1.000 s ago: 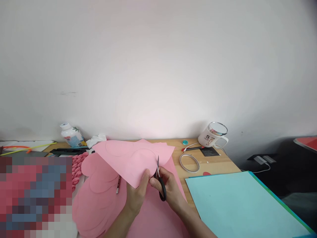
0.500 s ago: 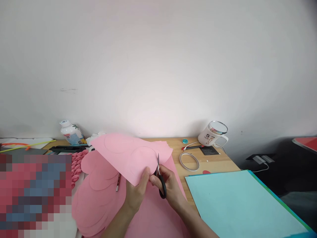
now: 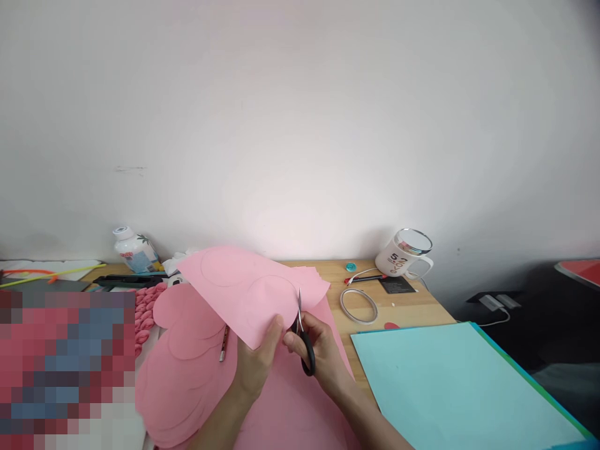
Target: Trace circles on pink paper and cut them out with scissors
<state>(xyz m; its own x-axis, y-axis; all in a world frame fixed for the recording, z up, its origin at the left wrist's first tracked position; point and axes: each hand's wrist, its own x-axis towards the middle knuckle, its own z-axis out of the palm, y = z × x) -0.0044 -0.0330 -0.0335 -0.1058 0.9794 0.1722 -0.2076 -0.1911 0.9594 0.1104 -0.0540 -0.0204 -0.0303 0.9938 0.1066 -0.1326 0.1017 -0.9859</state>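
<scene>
My left hand (image 3: 257, 362) grips the lower edge of a pink paper sheet (image 3: 234, 294), thumb on top, fingers hidden beneath. Faint round outlines are drawn on the sheet, which is raised and tilted above the table. In my right hand (image 3: 319, 347) is a pair of scissors (image 3: 305, 344) with black handles, its blades pointing away from me at the paper's cut edge. Under both hands lies a larger pink sheet (image 3: 295, 400). Left of it is a pile of rounded pink paper cutouts (image 3: 178, 381), with a pencil (image 3: 224, 344) beside them.
A white mug (image 3: 398, 256) stands at the back right, near a black card (image 3: 396, 285) and a coiled cable (image 3: 359, 306). Light blue sheets (image 3: 459, 381) lie at right. A white bottle (image 3: 135, 251), a black utility knife (image 3: 129, 280) and pink braided material (image 3: 146, 312) are at left.
The raised pink sheet has shifted slightly to the right at its far end. My left hand has moved a little; the scissors stay at nearly the same place.
</scene>
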